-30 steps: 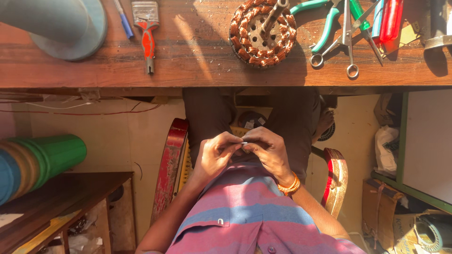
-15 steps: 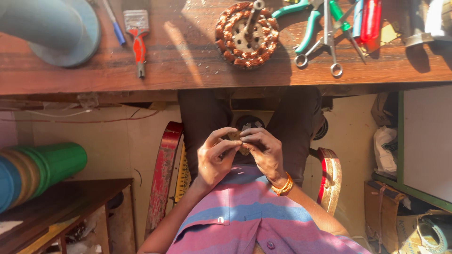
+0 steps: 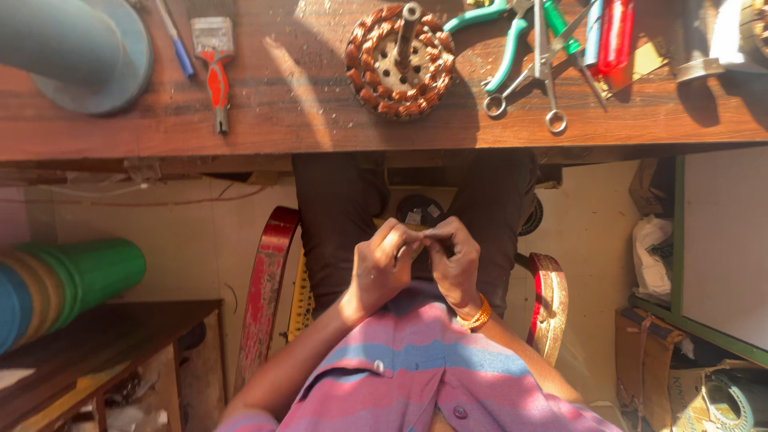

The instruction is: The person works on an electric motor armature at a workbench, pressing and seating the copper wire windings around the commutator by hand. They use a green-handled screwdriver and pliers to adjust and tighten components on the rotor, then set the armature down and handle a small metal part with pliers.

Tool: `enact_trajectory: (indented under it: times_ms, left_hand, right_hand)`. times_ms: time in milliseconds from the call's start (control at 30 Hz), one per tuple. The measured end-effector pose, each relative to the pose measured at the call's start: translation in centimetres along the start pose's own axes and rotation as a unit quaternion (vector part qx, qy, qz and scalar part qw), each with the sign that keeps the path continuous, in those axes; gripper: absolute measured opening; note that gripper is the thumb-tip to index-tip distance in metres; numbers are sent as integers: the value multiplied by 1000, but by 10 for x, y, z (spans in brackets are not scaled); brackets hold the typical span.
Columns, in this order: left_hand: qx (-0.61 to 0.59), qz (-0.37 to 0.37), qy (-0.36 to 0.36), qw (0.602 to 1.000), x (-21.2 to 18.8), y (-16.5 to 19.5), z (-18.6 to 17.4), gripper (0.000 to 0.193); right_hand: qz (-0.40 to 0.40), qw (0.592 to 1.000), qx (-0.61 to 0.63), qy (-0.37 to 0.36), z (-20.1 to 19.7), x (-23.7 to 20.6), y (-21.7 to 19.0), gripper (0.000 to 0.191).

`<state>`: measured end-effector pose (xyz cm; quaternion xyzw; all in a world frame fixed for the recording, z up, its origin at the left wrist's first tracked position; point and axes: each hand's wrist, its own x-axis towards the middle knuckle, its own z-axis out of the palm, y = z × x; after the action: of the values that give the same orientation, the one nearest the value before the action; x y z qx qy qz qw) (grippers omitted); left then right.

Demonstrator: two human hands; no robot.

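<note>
Over my lap, below the edge of the wooden workbench (image 3: 320, 120), I am working with both hands held close together. Since half a second ago the bench and its tools are sitting lower and further right in the head view, so I am tilting my head, not shifting the work; my hands are staying at the same spot over my thighs. My fingers are now spreading slightly compared with the tighter huddle a second ago, which I judge to mean I am still manipulating the small piece, not setting it down.

On the bench, going by size: a grey pipe section (image 3: 80, 48) is lying at the left, a copper-wound motor stator (image 3: 400, 60) is resting near the middle, green-handled pliers (image 3: 512, 32) and scissors (image 3: 544, 80) are lying to its right, and a red-handled brush (image 3: 214, 64) is lying to its left.

My left hand (image 3: 380, 268) is curling partly closed, thumb and forefinger pinching toward the right. My right hand (image 3: 456, 260), with an orange bangle (image 3: 478, 314) at the wrist, is pinching back. Between the fingertips I am gripping a small pale object (image 3: 422, 234); what kind of thing it is I cannot tell.
</note>
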<state>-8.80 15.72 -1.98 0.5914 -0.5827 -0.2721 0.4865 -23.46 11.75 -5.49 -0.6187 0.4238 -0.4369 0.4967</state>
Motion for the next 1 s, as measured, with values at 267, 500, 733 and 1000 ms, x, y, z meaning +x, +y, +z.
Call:
enact_trajectory:
  times_ms: [267, 500, 733, 1000]
  left_hand:
    - [-39, 38, 69, 996, 29, 26, -12, 18]
    - [-353, -152, -40, 922, 24, 5, -7, 13]
    - [-369, -13, -35, 929, -6, -24, 9, 14]
    - [-433, -138, -22, 891, 5, -37, -12, 17]
  right_hand:
    - [-210, 966, -152, -3, -10, 45, -35, 20]
    - [-219, 926, -304, 34, -63, 103, -71, 16]
    - [-175, 815, -553, 0, -85, 132, -54, 23]
    - [-139, 829, -534, 88, -114, 121, -20, 16]
